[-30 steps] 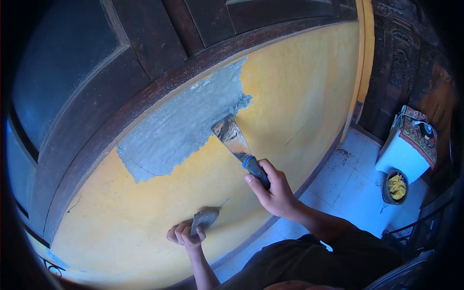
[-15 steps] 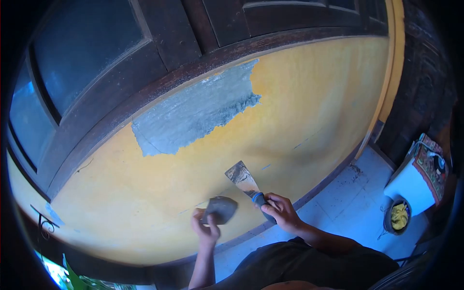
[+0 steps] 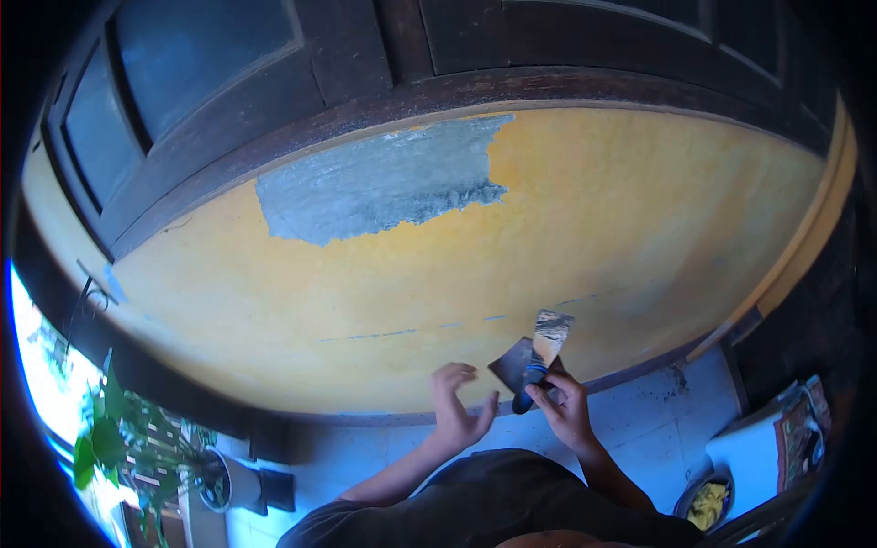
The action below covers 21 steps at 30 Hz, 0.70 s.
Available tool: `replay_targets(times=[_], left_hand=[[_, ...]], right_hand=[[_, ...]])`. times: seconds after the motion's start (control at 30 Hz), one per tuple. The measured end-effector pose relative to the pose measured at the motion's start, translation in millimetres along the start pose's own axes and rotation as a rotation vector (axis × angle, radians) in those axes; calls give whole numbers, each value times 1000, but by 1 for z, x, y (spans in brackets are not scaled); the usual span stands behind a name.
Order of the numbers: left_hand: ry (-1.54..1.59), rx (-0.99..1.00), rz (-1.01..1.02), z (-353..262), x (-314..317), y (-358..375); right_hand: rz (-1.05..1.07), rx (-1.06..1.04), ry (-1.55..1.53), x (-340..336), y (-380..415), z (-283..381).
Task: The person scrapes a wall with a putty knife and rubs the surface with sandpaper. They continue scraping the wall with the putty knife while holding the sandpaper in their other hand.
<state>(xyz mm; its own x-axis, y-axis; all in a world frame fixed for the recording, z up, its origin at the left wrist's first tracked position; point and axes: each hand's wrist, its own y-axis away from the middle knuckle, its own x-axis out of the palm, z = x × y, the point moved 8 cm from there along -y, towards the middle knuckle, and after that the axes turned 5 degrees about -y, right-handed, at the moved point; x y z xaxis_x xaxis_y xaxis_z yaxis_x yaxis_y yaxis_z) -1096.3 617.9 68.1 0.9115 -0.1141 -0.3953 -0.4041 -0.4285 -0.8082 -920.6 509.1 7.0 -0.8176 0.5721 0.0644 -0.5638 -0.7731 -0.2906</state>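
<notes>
My right hand [image 3: 568, 413] grips a putty knife [image 3: 550, 338] by its dark handle with a blue band. Its broad blade points up and carries smears of grey. Behind the handle, in the same hand, is a flat dark grey piece [image 3: 512, 362], roughly square. To the left, my left hand [image 3: 455, 409] has its thumb and fingers apart with nothing between them. Both hands are in front of a yellow wall [image 3: 301, 301]. Higher up on it is a ragged grey patch [image 3: 375, 183], just under the dark wooden sill.
Dark wooden window frames [image 3: 365, 87] run above the wall. A potted plant [image 3: 212, 479] stands at lower left near a wall bracket [image 3: 89, 290]. At lower right, a basket [image 3: 708, 502] with yellow cloth sits beside a white box [image 3: 749, 447]. Debris [image 3: 674, 382] lies on the tiled floor.
The flat grey piece has passed from my left hand to my right, which still holds the putty knife. My left hand has opened. The view has turned, bringing the plant in.
</notes>
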Motion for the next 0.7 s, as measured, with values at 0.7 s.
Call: replay_targets(times=[0.7], left_hand=[[-4,-357,446,17,-18,-63]], right_hand=[[-19,-224,182,-21,-28,32]])
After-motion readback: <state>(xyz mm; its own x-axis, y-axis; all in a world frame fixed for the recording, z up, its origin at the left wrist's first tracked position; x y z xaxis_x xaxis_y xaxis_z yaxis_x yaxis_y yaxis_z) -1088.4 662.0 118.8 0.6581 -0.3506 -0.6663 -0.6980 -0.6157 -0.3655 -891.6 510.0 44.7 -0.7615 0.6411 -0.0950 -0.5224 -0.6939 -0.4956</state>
